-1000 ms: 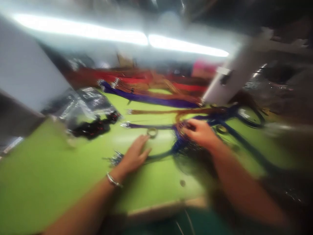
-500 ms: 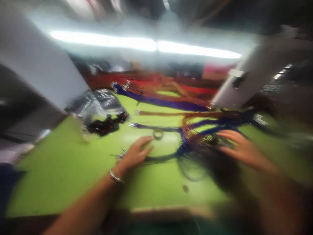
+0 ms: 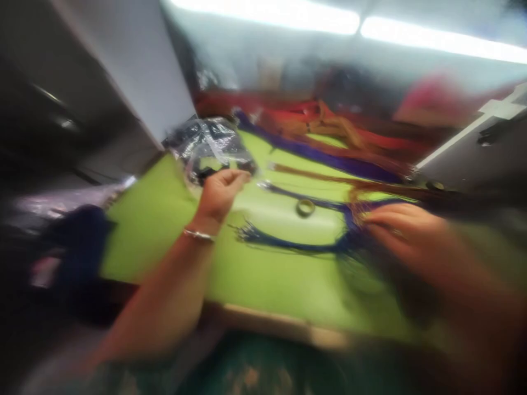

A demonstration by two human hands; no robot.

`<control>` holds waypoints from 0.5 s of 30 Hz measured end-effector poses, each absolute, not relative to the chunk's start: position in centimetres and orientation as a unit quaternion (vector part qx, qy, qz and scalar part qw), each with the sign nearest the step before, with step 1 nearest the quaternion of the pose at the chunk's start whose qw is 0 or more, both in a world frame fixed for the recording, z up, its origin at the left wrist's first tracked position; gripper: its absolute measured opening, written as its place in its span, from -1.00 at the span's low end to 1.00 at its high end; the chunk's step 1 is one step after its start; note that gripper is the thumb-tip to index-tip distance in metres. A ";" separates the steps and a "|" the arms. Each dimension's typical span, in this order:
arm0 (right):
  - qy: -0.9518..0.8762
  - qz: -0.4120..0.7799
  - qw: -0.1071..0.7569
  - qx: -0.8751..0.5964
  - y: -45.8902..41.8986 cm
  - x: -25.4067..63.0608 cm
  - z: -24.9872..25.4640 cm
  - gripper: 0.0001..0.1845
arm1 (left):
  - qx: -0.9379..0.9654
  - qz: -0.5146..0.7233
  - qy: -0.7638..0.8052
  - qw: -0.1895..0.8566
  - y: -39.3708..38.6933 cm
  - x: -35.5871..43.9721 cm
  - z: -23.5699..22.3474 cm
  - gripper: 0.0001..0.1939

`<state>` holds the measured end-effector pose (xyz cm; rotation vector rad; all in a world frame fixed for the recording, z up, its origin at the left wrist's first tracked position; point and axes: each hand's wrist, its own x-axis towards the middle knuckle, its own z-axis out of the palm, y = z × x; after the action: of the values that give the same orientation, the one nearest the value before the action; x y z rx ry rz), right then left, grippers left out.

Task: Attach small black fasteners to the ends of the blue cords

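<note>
My left hand is raised at the front of a clear plastic bag, thumb and fingers pinched together. Whatever lies in that pinch is too small and blurred to make out. Black parts show just behind the hand. On the right, my right hand is closed at the fingertips over a tangle of thin wires; what it grips cannot be made out. A dark blue wire bundle with metal-tipped ends lies between the hands. Beside it sits a roll of tape.
A green tabletop spreads under everything. Further back lie a purple wire bundle and orange-brown wires. Grey panels stand at both sides, and a bright tube light runs above.
The camera view has turned to the left and down. My left hand has gone from beside the tape roll to the bag, its fingers now pinched. My right fingers have closed over the wires.
</note>
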<state>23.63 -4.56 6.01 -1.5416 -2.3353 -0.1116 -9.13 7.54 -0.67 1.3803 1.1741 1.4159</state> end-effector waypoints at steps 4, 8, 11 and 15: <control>-0.876 0.171 0.051 -0.449 -3.5 12.2 4.1 -0.81 | 0.497 0.595 0.494 0.395 8.3 -11.0 0.2 -0.78; -0.846 0.168 -0.016 -0.506 -3.2 6.6 1.1 -0.81 | 0.494 0.605 0.531 0.329 8.9 -13.7 0.8 -0.78; -0.823 0.154 -0.015 -0.546 -3.2 5.7 -0.2 -0.75 | 0.491 0.602 0.574 0.258 9.4 -15.4 0.6 -0.74; -0.821 0.151 -0.012 -0.550 -3.5 5.5 -0.7 -0.72 | 0.540 0.532 0.623 0.194 10.3 -15.6 -0.9 -0.74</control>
<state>5.47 -3.50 -0.73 -1.7407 -2.5999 0.4784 -15.59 10.31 -0.95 1.5129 1.7475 1.4910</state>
